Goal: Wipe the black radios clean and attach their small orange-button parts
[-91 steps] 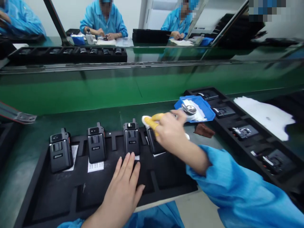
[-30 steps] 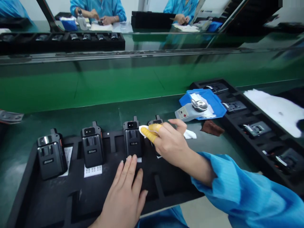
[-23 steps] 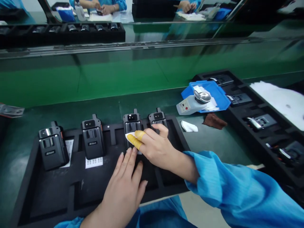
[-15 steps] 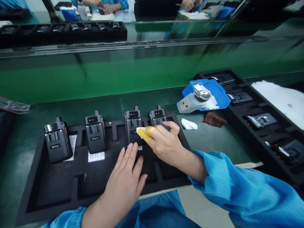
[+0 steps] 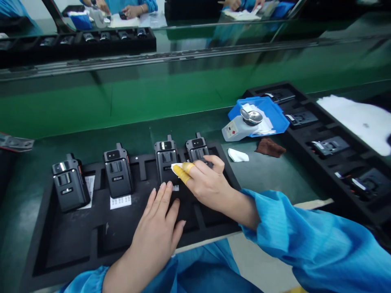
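Four two-way radios stand in a row along a black foam tray (image 5: 69,258). My right hand (image 5: 210,185), with yellow finger cots on two fingers, pinches a small white wipe (image 5: 174,165) and presses it against the front of the third radio (image 5: 166,156), partly covering its "Riton" label. Flat and with fingers stretched out, my left hand (image 5: 157,226) rests its fingertips at that radio's lower edge. The fourth radio (image 5: 196,148) is partly hidden behind my right hand. To the left are the second radio (image 5: 118,179) and the first radio (image 5: 70,189), with printed white labels under them.
A blue bin (image 5: 279,120) holds white wipes, beside a white dispenser bottle (image 5: 236,130) with a metal top. Near them lie another white wipe (image 5: 238,155) and a brown cloth (image 5: 270,147). At right, a second black tray (image 5: 328,126) holds several devices. Co-workers' hands show beyond the green barrier.
The whole view has shifted slightly. My right hand keeps the wipe on the third radio, and my left hand stays at its lower edge.
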### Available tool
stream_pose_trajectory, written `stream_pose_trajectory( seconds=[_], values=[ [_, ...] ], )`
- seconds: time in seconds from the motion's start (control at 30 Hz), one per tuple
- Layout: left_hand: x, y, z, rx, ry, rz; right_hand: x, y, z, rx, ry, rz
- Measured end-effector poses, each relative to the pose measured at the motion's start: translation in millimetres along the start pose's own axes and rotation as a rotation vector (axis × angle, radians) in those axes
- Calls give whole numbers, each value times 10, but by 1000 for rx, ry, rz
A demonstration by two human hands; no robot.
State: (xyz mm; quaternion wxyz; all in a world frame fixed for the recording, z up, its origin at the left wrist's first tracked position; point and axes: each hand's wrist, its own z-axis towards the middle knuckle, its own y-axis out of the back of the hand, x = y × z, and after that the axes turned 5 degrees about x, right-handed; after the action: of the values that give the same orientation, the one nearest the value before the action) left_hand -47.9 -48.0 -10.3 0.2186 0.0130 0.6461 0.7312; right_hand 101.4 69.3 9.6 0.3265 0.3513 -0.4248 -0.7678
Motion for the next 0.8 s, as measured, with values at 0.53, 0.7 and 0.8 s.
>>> stream_pose_trajectory(
  seconds=[0.53,0.7,0.8],
  values=[
    [-2,38,18,-21,-19,24,-1477,96,-486,-142,-584,-82],
    [6,32,11,-22,-31,-3,-1551,-47,-493,-177,-581,-123],
    [16,88,-32,-43,-59,-58,-1672,-110,-491,-111,-629,-174]
  ],
)
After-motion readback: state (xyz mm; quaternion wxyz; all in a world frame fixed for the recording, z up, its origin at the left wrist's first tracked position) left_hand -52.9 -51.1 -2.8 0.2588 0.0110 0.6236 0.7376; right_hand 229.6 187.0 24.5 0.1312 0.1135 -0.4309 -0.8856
